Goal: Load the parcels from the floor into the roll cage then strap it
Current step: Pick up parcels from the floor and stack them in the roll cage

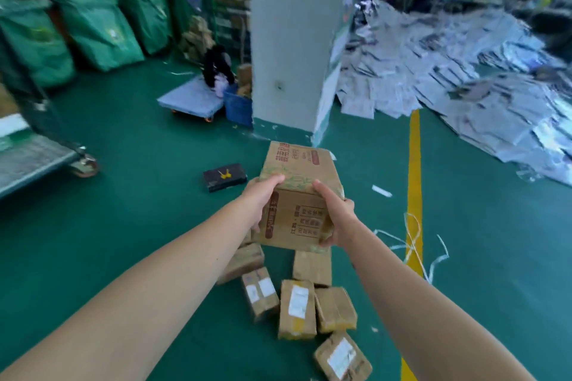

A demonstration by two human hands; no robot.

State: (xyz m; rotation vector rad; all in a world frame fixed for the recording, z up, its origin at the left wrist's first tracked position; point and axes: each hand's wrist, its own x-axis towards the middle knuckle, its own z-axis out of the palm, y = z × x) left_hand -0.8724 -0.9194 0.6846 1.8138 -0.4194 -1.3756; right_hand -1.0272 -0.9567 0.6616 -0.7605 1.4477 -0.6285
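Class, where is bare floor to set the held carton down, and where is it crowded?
Bare floor lies between the black box and the wheeled cart, and between the carton and the yellow line. Crowded: the small parcels below the carton.

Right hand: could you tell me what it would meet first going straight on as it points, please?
The carton, which the right hand grips; beyond it probably green floor, then the pillar, though depth is unclear.

What seems the roll cage [31, 161] is cut off at left; parcel labels [297, 300] are unreadably blurred.
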